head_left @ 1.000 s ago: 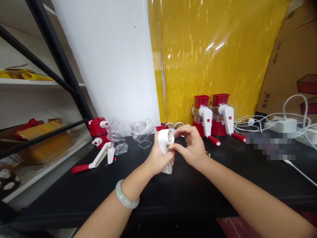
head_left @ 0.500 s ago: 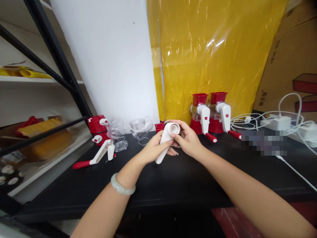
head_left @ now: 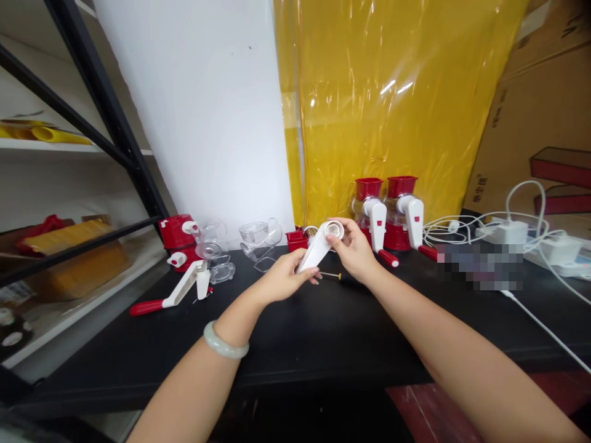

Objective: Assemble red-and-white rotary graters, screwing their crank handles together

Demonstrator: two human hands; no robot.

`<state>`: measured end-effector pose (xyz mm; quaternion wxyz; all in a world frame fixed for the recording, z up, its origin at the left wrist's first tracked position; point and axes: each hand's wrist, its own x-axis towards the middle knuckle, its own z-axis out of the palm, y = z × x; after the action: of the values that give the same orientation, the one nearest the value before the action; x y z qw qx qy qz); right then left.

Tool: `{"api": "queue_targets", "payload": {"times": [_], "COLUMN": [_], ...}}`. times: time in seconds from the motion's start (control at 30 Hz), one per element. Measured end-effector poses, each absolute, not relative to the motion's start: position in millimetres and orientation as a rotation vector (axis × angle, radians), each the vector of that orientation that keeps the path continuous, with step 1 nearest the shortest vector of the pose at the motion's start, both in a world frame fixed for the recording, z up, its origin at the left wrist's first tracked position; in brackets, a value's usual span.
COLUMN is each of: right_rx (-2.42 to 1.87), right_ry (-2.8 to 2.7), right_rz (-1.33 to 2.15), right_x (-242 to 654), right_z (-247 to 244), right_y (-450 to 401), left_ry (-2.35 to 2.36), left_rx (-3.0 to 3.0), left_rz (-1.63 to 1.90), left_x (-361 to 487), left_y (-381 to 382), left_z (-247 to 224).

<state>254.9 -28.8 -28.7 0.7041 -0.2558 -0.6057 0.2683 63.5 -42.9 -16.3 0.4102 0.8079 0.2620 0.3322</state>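
Observation:
A white plastic crank arm [head_left: 316, 248] with a round ring end is held above the black table [head_left: 295, 344]. My left hand [head_left: 287, 277] grips its narrow lower end, and my right hand [head_left: 354, 251] pinches the ring end. Behind the hands lies a red part [head_left: 296, 240] with a metal piece beside it. A screwdriver [head_left: 333, 275] lies just beyond my hands, partly hidden by them. Clear plastic housings [head_left: 255, 234] stand to the left, near red housings [head_left: 177, 235] and a white crank with a red handle [head_left: 148, 307].
Two assembled red and white grinders [head_left: 369, 212] stand at the back right. Further right are white cables and chargers [head_left: 510, 232] and a blurred-out object [head_left: 480, 264]. A metal shelf [head_left: 124, 144] borders the left side, and a cardboard box [head_left: 521, 123] stands behind on the right.
The crank arm has turned and risen slightly, its ring end shifting right. My hands have moved a little apart, and the screwdriver and metal piece show more plainly.

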Motion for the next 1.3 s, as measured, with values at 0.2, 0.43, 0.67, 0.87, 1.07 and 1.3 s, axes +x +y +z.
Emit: {"api": "queue_targets", "payload": {"times": [0.2, 0.43, 0.67, 0.87, 1.07, 1.3], "right_rx": [-0.572, -0.556, -0.599, -0.521, -0.549, -0.632], "right_ry": [-1.326, -1.359, -1.391, -1.276, -1.238, -1.469], "right_rz": [0.549, 0.698, 0.889, 0.935, 0.934, 0.783], "right_x": [251.5, 249.5, 244.8, 237.1, 234.4, 240.5], "right_z": [-27.1, -23.7, -23.1, -28.3, -34.0, -34.8], "right_y": [-32.4, -38.9, -47.4, -46.8, -43.3, -40.7], "left_ry": [0.631, 0.799, 0.864, 0.967, 0.923, 0.705], "left_rx": [1.875, 2.063, 2.215, 2.295, 2.245, 2.09], "left_rz": [0.866, 0.906, 0.924, 0.908, 0.865, 0.687], "left_x": [68.4, 67.4, 67.5, 68.0, 66.2, 59.9], "left_y": [-45.3, -44.9, -46.8, -49.0, -43.3, -36.6], "left_z": [-16.3, -19.4, -15.0, -12.9, -16.2, -8.8]}}
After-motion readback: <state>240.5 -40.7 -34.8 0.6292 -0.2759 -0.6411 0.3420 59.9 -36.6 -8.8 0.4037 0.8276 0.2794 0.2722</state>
